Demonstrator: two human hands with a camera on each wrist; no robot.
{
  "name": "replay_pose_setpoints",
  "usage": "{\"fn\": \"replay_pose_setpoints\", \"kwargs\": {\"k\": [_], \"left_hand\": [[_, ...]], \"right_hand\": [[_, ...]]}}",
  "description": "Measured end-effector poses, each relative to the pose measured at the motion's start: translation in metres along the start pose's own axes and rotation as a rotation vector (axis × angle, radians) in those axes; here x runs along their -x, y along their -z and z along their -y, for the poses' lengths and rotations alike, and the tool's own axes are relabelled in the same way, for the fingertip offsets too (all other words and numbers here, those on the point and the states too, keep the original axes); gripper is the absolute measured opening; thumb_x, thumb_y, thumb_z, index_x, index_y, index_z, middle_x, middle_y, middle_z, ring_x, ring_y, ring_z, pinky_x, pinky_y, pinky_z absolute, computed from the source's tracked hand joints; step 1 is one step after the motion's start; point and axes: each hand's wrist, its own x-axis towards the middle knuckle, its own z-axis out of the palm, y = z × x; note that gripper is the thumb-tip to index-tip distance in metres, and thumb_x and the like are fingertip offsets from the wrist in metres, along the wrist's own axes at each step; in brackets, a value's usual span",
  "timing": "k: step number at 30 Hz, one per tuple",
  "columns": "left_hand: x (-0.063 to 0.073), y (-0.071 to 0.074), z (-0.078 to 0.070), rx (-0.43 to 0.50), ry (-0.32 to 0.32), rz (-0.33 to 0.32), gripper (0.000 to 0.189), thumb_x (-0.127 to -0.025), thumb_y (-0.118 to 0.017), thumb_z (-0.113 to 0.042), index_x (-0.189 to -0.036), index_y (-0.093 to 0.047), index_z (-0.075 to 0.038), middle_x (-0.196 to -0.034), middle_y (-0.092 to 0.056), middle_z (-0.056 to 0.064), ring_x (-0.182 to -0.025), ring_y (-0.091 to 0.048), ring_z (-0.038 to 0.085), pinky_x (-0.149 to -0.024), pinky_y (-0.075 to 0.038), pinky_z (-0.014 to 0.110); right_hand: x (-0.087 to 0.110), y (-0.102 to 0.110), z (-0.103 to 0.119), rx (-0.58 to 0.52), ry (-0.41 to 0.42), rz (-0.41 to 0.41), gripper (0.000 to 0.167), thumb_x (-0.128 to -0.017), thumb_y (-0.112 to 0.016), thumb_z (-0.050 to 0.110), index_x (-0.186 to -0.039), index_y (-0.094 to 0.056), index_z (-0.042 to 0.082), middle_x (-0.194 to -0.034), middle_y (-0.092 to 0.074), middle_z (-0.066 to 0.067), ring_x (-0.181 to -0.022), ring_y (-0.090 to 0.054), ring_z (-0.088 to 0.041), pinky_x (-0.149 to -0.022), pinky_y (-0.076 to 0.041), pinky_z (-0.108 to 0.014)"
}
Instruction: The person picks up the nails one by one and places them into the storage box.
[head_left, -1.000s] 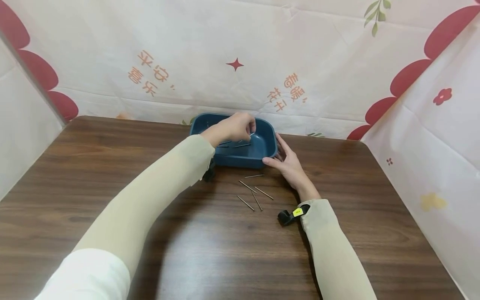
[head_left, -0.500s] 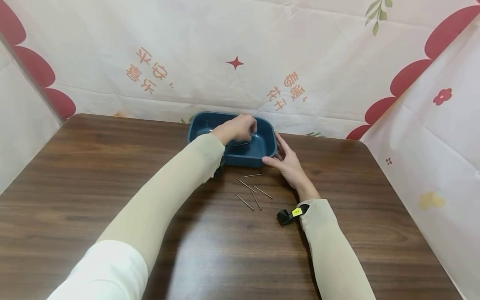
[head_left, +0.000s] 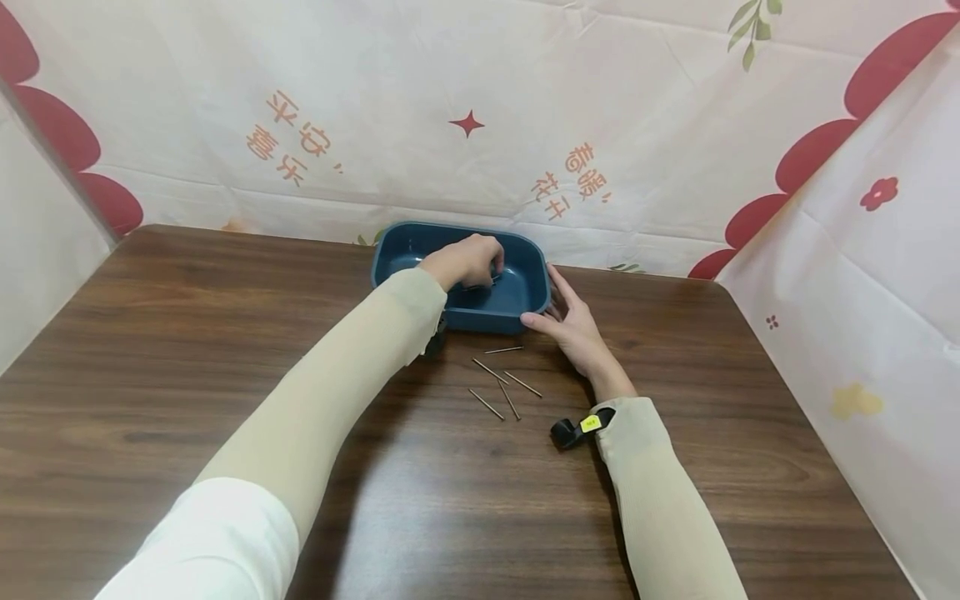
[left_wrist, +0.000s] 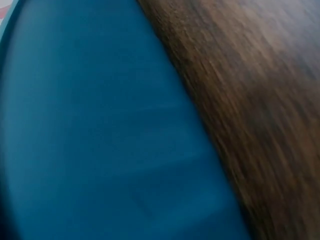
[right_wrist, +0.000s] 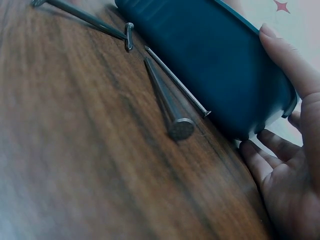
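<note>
Along the far edge of the surface [head_left: 675, 358], a blue plastic bin [head_left: 483, 321] with rounded corners stood upright, just in front of a printed fabric backdrop [head_left: 390, 100]. The left hand [head_left: 472, 258] was inside the bin, near its middle, the forearm crossing the near rim from the left. Its fingers were curled and directed down toward the bin's floor; whether they pinched anything could not be determined, the fingertips being obscured. The left wrist view, blurred, was taken up mainly by bin and surface.

The right hand [head_left: 573, 329] gripped the bin at its right end, thumb on the rim near the front corner, fingers around the end wall, some touching low by the base.

Five metal nails [head_left: 486, 404] lay loose on the surface in front of the bin. One lay just beside the front wall, roughly parallel to it; four lay in a cluster farther out from that wall, at differing angles. Flat round heads were visible in the right wrist view.

A black wrist camera [head_left: 566, 435] bearing a yellow label [head_left: 590, 423] projected from the right cuff, nearer the person than the bin. Beige sleeves [head_left: 667, 483] covered both forearms.
</note>
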Motion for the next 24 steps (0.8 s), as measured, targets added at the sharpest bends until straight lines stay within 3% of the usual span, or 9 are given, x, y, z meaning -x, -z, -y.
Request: {"fn": "replay_pose_setpoints", "kwargs": {"k": [6, 15, 19, 24], "left_hand": [[0.0, -0.002, 0.005, -0.003, 0.023, -0.002, 0.023, -0.098, -0.062, -0.009, -0.121, -0.062, -0.009, -0.125, -0.061, 0.01, -0.088, -0.059, 0.02, -0.076, -0.049, 0.032], [0.0, -0.002, 0.003, -0.056, 0.009, -0.003, 0.027, -0.098, -0.061, -0.01, -0.124, -0.063, -0.009, -0.134, -0.06, 0.011, -0.104, -0.056, 0.023, -0.095, -0.05, 0.039], [0.002, -0.001, 0.0, -0.125, 0.011, -0.028, 0.026, -0.098, -0.061, -0.014, -0.123, -0.063, -0.01, -0.128, -0.063, 0.008, -0.103, -0.057, 0.022, -0.097, -0.051, 0.04], [0.009, 0.006, -0.007, -0.209, -0.04, -0.088, 0.025, -0.1, -0.059, -0.018, -0.123, -0.064, -0.01, -0.125, -0.065, 0.007, -0.104, -0.06, 0.021, -0.097, -0.051, 0.04]], "right_hand": [[-0.001, -0.003, 0.0, -0.013, -0.001, 0.009, 0.089, -0.095, -0.069, 0.013, -0.164, -0.014, 0.028, -0.165, -0.031, -0.01, -0.153, -0.031, -0.027, -0.123, -0.03, -0.046], [0.0, -0.002, 0.0, 0.002, 0.001, 0.007, 0.089, -0.095, -0.068, 0.014, -0.164, -0.013, 0.028, -0.166, -0.03, -0.011, -0.154, -0.029, -0.027, -0.124, -0.028, -0.046], [0.0, -0.002, 0.0, 0.009, 0.003, 0.009, 0.089, -0.095, -0.069, 0.015, -0.164, -0.014, 0.028, -0.166, -0.03, -0.01, -0.154, -0.03, -0.026, -0.124, -0.028, -0.046], [0.001, 0.0, 0.001, 0.006, -0.004, 0.004, 0.089, -0.095, -0.069, 0.015, -0.164, -0.013, 0.029, -0.166, -0.029, -0.01, -0.155, -0.029, -0.026, -0.125, -0.027, -0.046]]}}
